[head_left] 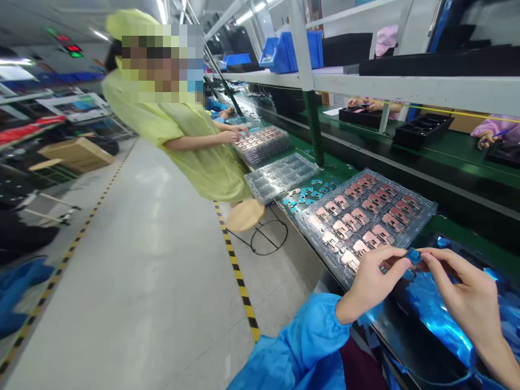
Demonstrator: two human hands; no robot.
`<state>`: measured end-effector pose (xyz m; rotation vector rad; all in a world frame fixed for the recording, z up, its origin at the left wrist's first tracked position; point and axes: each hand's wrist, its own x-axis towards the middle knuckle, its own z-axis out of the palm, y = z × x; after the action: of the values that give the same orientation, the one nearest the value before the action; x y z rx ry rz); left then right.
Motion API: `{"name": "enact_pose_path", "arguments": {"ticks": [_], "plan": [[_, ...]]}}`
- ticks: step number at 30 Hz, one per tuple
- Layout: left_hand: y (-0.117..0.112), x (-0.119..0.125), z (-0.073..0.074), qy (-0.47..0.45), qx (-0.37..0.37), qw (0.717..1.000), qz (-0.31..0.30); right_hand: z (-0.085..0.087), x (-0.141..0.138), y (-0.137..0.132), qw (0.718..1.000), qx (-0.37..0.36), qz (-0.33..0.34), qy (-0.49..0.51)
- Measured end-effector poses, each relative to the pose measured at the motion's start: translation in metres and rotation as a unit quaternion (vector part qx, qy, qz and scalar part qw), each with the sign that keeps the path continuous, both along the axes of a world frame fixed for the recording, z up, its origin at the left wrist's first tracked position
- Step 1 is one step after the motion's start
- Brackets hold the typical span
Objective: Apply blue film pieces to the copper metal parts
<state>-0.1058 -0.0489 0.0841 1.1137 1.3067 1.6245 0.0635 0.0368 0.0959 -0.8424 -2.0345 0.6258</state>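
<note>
1. The left hand and right hand are together at the fingertips, both pinching a small blue-filmed part.
2. That part sits between the hands, just beyond the near corner of a clear plastic tray of copper-coloured parts, which lies at 11 o'clock from the hands.
3. A glossy sheet of blue film lies at 5 o'clock, under the right hand, on the green-topped desk.
4. A person in a yellow gown works further along, at 10 o'clock.
5. The step in hand appears to be close fingertip work on this single piece; the moment calls for a steady, even pinch. Its fine detail is too small to tell.
</note>
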Motion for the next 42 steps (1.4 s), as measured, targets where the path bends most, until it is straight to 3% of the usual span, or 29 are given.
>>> {"name": "enact_pose_path", "arguments": {"ticks": [5, 8, 11, 21, 29, 33, 37, 42], "plan": [[0.001, -0.004, -0.008, -0.117, -0.030, 0.992, -0.035, 0.000, -0.008, -0.001, 0.993, 0.116, -0.002, -0.007], [0.001, -0.006, -0.010, -0.132, -0.046, 0.990, -0.031, 0.001, -0.011, -0.003, 0.976, 0.217, -0.017, -0.024], [0.001, -0.009, -0.009, -0.136, -0.060, 0.988, -0.034, 0.000, -0.011, -0.004, 0.963, 0.262, -0.033, -0.042], [0.002, -0.006, -0.011, -0.233, -0.110, 0.966, -0.035, -0.003, -0.003, -0.015, 0.946, 0.310, -0.057, -0.074], [0.006, -0.006, -0.016, -0.347, -0.098, 0.931, -0.061, 0.000, -0.001, -0.020, 0.915, 0.386, 0.001, -0.118], [0.006, -0.009, -0.012, -0.380, -0.099, 0.917, -0.067, 0.001, 0.003, -0.023, 0.917, 0.377, 0.033, -0.125], [0.007, -0.014, -0.006, -0.369, -0.089, 0.924, -0.052, -0.002, 0.010, -0.026, 0.917, 0.374, 0.074, -0.118], [0.014, -0.020, -0.006, -0.357, -0.067, 0.931, 0.007, -0.003, 0.015, -0.033, 0.936, 0.337, 0.080, -0.067]]}}
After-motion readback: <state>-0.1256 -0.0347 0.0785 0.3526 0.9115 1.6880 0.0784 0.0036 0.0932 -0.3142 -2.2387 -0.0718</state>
